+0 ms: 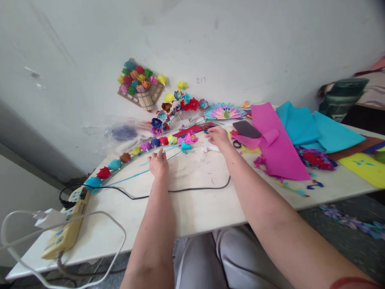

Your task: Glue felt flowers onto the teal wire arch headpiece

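Here we are at the long white table [198,218], two bare arms stretched out across it. The left hand [158,163] is palm down, fingers loosely bent, right over the narrow bright-blue strips [127,179] on the tabletop; whether its fingertips pinch one or merely rest there, I can't tell from here. And just beyond it, look, the garland of crumpled flowers in turquoise, red, brown, yellow, purple and navy [136,151], arching across the table. Its near end sits off to the left, close to the pale-yellow power strip [69,229]; its far end comes round to a bright-pink ruffled flower [190,138], lying between the two hands, a turquoise piece [186,146] tucked at its base.

Over to the right hand [218,138]: fingers half curled, beside that pink bloom and well apart from the left hand. A small dark item [206,129] shows by its fingertips, too small to make out, and I can't say if it's gripped. A white object [209,147] lies just below those fingers. Farther right, a dark flat phone [246,129] rests against a broad magenta sheet [287,154], while a thin black cord [197,189] crosses on the near side, passing the left forearm.
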Tool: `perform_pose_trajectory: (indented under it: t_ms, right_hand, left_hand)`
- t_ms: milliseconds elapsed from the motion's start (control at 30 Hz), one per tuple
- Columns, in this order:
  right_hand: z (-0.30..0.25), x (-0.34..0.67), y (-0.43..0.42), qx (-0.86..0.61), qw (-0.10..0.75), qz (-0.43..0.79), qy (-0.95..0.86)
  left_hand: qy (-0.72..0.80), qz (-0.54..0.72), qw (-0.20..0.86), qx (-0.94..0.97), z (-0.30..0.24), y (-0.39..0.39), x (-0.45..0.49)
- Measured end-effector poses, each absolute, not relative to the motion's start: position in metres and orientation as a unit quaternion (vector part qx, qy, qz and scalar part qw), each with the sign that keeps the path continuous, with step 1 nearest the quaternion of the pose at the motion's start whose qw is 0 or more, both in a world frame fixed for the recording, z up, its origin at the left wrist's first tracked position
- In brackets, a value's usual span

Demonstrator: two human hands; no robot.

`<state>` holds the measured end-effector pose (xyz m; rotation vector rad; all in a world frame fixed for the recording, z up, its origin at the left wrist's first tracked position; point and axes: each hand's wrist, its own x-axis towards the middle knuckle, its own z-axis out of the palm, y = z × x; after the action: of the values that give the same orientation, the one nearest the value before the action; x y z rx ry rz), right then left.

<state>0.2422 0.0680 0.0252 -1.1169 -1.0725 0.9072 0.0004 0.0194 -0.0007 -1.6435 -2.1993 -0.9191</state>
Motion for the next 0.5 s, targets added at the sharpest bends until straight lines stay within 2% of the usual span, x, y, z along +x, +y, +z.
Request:
perform_pose_trajectory:
  t_ms: [100,167,300,500]
  right_hand:
    - [0.024,0.227,0.058,-0.393,0.498,0.516,-0.576]
    - [0.025,0.216,0.050,-0.307,0.471,0.547,-0.620]
    - [0.031,0.196,0.036,-0.207,0.495,0.544,-0.645]
    - [0.038,0.184,0.029,-0.205,0.546,0.520,-0.624]
  left_hand:
    - [-0.751,-0.314,0.132,-0.566,0.000,0.020,0.001]
    - [-0.748,-0.314,0.135,-0.569,0.000,0.020,0.001]
    - [-0.742,-0.311,0.139,-0.578,0.000,0.022,0.001]
    - [-0.739,-0.286,0.151,-0.591,0.003,0.021,0.003]
